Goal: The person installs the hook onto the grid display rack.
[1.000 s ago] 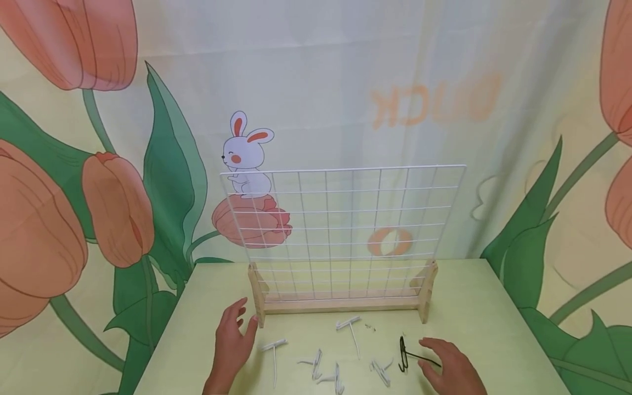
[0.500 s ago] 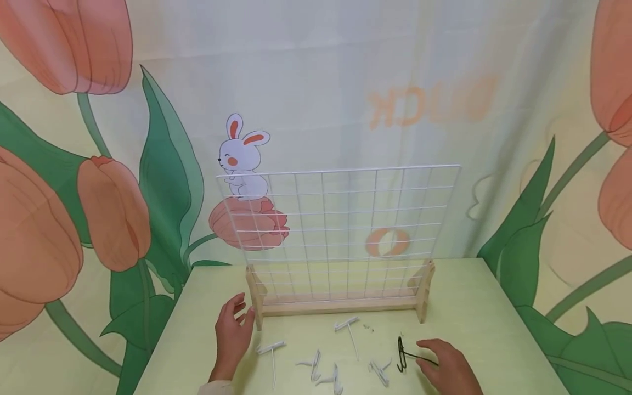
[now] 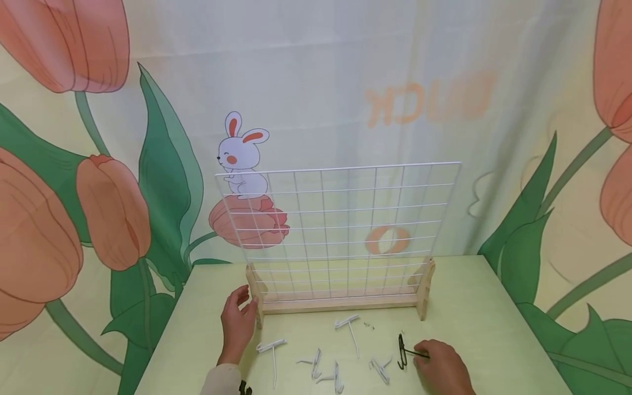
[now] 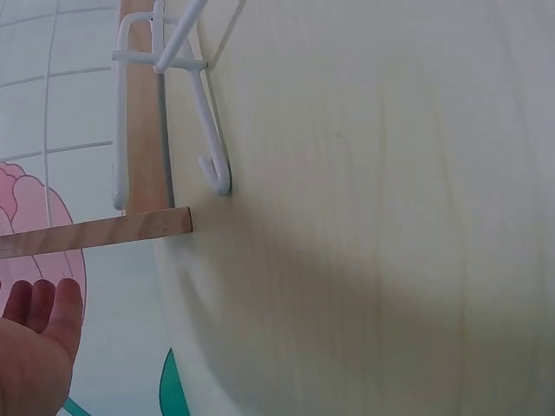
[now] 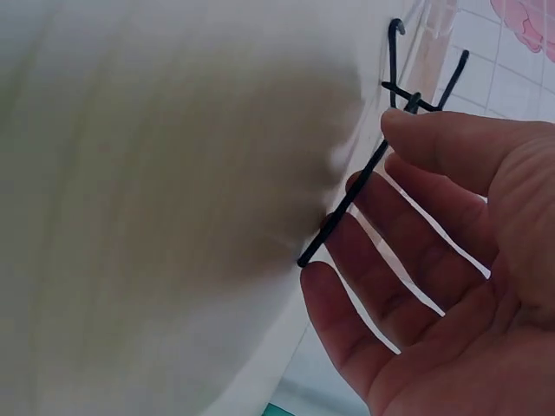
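Note:
A black wire hook (image 3: 402,352) lies at the right of the table, and my right hand (image 3: 443,366) pinches its straight prong between thumb and fingers. In the right wrist view the thumb and fingertips of the right hand (image 5: 460,234) are at the black hook's prong (image 5: 342,208). My left hand (image 3: 239,323) is beside the left wooden foot (image 3: 255,296) of a white wire grid rack (image 3: 340,211), fingers loosely bent and holding nothing. Whether it touches the foot I cannot tell. In the left wrist view a white hook (image 4: 204,130) lies near that foot.
Several white wire hooks lie in front of the rack, among them one T-shaped hook (image 3: 349,323) and another hook (image 3: 380,370). Tiny bits (image 3: 368,325) lie near the rack's wooden base bar (image 3: 340,303). A printed curtain (image 3: 316,82) hangs behind the pale yellow table (image 3: 494,307).
My right hand has closed its fingers on the black hook's prong, which stood between parted fingers before. The left hand has shifted slightly toward the rack's left foot. The head view has shifted slightly.

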Demonstrator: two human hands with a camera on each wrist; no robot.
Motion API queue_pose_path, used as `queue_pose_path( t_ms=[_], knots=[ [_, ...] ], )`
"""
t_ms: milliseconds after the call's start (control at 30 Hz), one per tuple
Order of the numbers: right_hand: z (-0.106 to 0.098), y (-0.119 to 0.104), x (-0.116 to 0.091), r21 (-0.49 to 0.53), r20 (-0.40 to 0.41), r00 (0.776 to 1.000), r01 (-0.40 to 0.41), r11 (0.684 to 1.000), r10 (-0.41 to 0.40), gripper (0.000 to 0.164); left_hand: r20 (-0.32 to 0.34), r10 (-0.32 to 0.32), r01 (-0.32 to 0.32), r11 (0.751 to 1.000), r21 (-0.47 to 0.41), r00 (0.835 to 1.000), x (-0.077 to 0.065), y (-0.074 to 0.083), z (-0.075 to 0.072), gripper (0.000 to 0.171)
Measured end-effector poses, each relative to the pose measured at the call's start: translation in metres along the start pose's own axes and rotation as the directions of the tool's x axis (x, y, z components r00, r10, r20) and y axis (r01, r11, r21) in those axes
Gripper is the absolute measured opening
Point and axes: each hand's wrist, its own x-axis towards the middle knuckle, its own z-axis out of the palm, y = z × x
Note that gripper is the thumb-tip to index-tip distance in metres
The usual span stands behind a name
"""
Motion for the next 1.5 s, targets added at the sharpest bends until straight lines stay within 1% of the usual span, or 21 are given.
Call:
queue_pose_path(
  t_ms=[100,200,333,533,767,867,933,1033,1100,1200,1367,1500],
  knots=[
    [0.003,0.001,0.001,0.017,0.008,1.000,0.006,1.000,-0.006,0.013,-0.007,-0.001,0.001,1.000,-0.015,1.000,0.002,-0.002,0.002,0.040],
    [0.005,0.002,0.002,0.017,0.011,1.000,0.027,0.999,-0.027,0.011,-0.010,-0.010,0.010,1.000,-0.004,1.000,0.003,-0.003,0.004,0.037],
    [0.005,0.004,0.003,0.008,0.023,0.999,0.041,0.999,-0.041,0.011,0.000,-0.022,0.022,1.000,0.017,1.000,0.003,-0.003,0.007,0.033],
    [0.003,0.004,0.004,0.044,0.048,0.997,0.055,0.998,-0.057,0.012,-0.012,-0.006,0.006,0.999,0.036,1.000,0.004,-0.002,0.010,0.033],
    [0.004,0.003,0.002,0.043,0.072,0.997,0.029,0.999,-0.032,0.011,0.003,-0.022,0.022,0.999,0.048,1.000,0.004,-0.002,0.009,0.034],
    [0.000,0.000,0.000,0.049,0.066,0.998,0.019,0.999,-0.022,0.010,-0.002,-0.018,0.018,0.998,0.054,1.000,0.003,-0.002,0.010,0.034],
    [-0.005,-0.003,-0.003,0.057,0.049,0.998,0.030,0.998,-0.033,0.010,-0.009,-0.010,0.010,0.998,0.055,1.000,0.002,-0.002,0.010,0.034],
    [-0.015,-0.007,-0.008,0.052,-0.019,0.996,0.093,0.994,-0.092,0.011,-0.018,-0.008,0.009,0.999,0.052,1.000,0.001,-0.001,0.010,0.034],
    [-0.022,-0.010,-0.012,0.040,-0.074,0.987,0.144,0.989,-0.141,0.011,-0.018,-0.011,0.012,0.999,0.047,1.000,0.001,0.000,0.011,0.034],
    [-0.032,-0.016,-0.016,0.016,-0.148,0.969,0.204,0.979,-0.200,0.011,-0.011,-0.017,0.017,0.999,0.041,1.000,0.001,0.000,0.011,0.035],
    [-0.047,-0.026,-0.020,0.019,-0.227,0.949,0.231,0.973,-0.221,0.011,-0.006,-0.029,0.029,0.999,0.042,1.000,0.001,-0.001,0.011,0.035],
    [-0.057,-0.033,-0.022,0.036,-0.245,0.946,0.227,0.973,-0.212,0.011,-0.008,-0.028,0.029,0.999,0.040,1.000,0.002,0.000,0.011,0.034]
  ],
)
